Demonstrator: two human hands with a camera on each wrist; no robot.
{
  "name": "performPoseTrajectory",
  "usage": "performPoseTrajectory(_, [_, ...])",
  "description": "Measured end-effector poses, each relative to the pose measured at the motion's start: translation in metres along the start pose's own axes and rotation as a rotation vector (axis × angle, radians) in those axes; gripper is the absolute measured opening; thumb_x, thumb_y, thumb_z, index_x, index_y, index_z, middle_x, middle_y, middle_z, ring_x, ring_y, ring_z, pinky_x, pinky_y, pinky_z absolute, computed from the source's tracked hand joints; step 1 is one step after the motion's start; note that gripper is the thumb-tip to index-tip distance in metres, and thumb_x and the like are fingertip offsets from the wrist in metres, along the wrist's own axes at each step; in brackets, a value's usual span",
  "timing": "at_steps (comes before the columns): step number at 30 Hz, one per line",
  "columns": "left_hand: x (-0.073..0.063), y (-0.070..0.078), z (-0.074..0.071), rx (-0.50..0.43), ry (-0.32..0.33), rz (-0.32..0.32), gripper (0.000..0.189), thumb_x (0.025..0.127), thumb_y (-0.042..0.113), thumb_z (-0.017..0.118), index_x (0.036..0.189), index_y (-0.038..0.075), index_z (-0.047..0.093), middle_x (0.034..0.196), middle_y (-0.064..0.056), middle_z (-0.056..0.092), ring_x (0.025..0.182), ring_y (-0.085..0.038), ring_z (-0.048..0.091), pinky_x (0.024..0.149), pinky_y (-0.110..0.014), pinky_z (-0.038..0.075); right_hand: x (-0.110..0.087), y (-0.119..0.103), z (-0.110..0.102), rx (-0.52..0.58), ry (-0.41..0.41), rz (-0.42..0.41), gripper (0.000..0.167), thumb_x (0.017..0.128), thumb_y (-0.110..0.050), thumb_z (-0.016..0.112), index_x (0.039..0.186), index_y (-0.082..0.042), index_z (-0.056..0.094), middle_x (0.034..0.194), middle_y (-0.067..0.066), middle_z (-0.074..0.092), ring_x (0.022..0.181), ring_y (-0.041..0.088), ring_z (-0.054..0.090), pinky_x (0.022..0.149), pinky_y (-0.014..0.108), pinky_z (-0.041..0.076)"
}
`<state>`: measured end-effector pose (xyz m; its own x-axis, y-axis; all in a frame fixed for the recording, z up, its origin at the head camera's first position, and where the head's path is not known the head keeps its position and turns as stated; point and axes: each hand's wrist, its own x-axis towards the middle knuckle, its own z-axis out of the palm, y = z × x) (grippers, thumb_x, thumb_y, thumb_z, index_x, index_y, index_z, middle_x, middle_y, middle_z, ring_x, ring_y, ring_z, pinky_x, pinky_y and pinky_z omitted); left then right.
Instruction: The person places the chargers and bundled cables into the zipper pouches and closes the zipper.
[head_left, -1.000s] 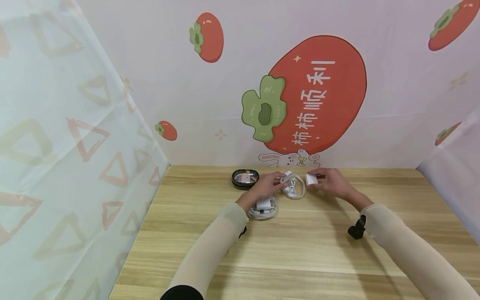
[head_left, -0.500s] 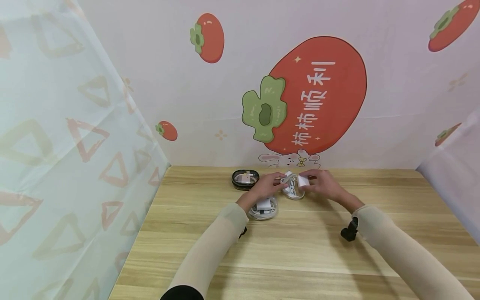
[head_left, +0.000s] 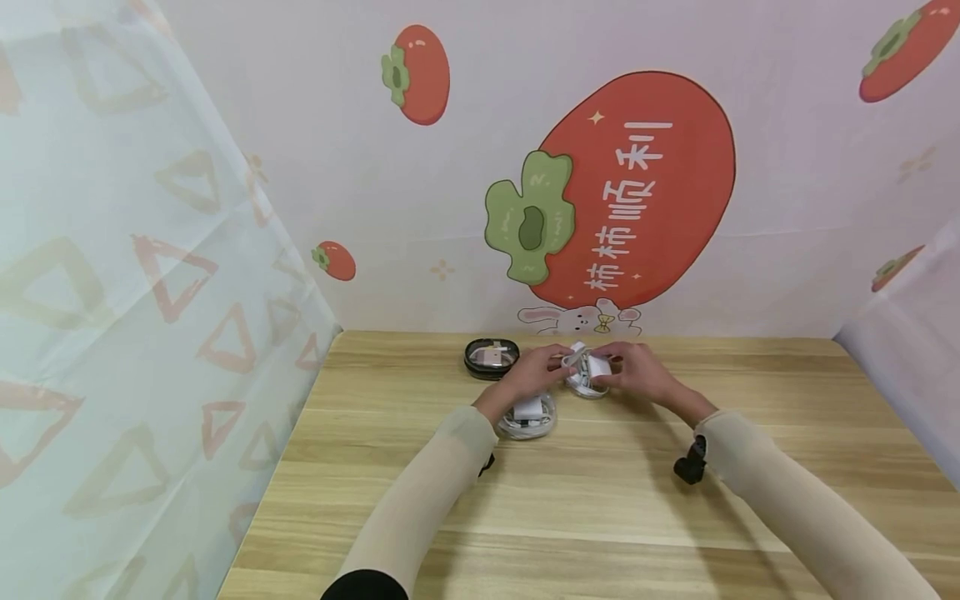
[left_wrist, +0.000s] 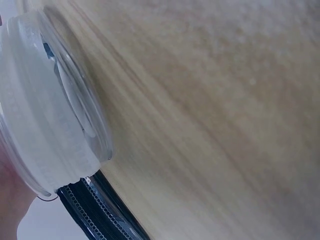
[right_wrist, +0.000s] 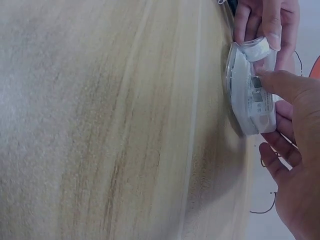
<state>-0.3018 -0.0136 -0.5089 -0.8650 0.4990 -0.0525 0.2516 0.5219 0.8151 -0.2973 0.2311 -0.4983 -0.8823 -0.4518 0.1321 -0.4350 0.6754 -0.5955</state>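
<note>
A round clear case with a white rim (head_left: 587,385), a coiled white cable inside, lies near the table's back edge. My left hand (head_left: 531,372) holds its left side, thumb and fingers at the rim. From the right, my right hand (head_left: 643,372) pinches a white charger plug (head_left: 599,367) over the case. In the right wrist view, the right thumb (right_wrist: 285,82) lies against the plug (right_wrist: 259,102), whose printed face shows, within the outline of the case (right_wrist: 237,92). The left hand (right_wrist: 267,22) is at the case's far end.
A second clear case (head_left: 528,421) with a white plug and cable sits just below my left hand, large in the left wrist view. Behind it stands a black-rimmed zip case (head_left: 491,360) with a plug inside. A printed backdrop (head_left: 435,292) rises along the table's back edge.
My right hand has moved left with the charger plug, from beside the case to over it. The left hand has stayed at the case's left side.
</note>
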Motion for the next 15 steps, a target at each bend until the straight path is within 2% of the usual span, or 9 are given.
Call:
performPoseTrajectory(4, [0.0007,0.0003,0.0003,0.002,-0.001,0.005,0.04,0.109,0.027,0.063,0.146,0.012,0.062,0.141,-0.009,0.069,0.13,-0.017,0.067,0.1,-0.027,0.057,0.0003,0.0027,0.0017,-0.023,0.004,-0.002,0.05,0.085,-0.022,0.092,0.126,0.002,0.075,0.121,0.019,0.075,0.105,0.032,0.072,0.091,0.054,0.061])
performPoseTrajectory(7, [0.0004,0.0008,-0.0001,0.007,0.001,0.006,0.041,0.108,0.029,0.064,0.146,0.013,0.062,0.142,-0.009,0.068,0.13,-0.018,0.066,0.101,-0.027,0.057,0.0016,0.0041,0.0035,-0.049,0.004,0.002,0.051,0.085,-0.025,0.092,0.125,0.002,0.075,0.117,0.016,0.076,0.097,0.028,0.069,0.085,0.048,0.061])
performPoseTrajectory(11, [-0.0002,0.0006,-0.0003,0.012,0.003,0.009,0.042,0.108,0.029,0.064,0.147,0.013,0.061,0.143,-0.009,0.068,0.131,-0.018,0.066,0.101,-0.027,0.057,0.0032,0.0025,0.0054,-0.073,0.009,0.018,0.052,0.084,-0.027,0.093,0.124,0.001,0.076,0.11,0.012,0.076,0.089,0.024,0.061,0.078,0.039,0.054])
performPoseTrajectory(15, [-0.0003,0.0003,-0.0004,0.012,0.005,0.007,0.041,0.108,0.028,0.064,0.146,0.012,0.062,0.14,-0.009,0.07,0.13,-0.018,0.067,0.1,-0.027,0.057,0.0037,0.0012,0.0077,-0.077,0.017,0.026,0.052,0.084,-0.027,0.093,0.125,0.0,0.076,0.114,0.012,0.077,0.09,0.023,0.06,0.079,0.038,0.053])
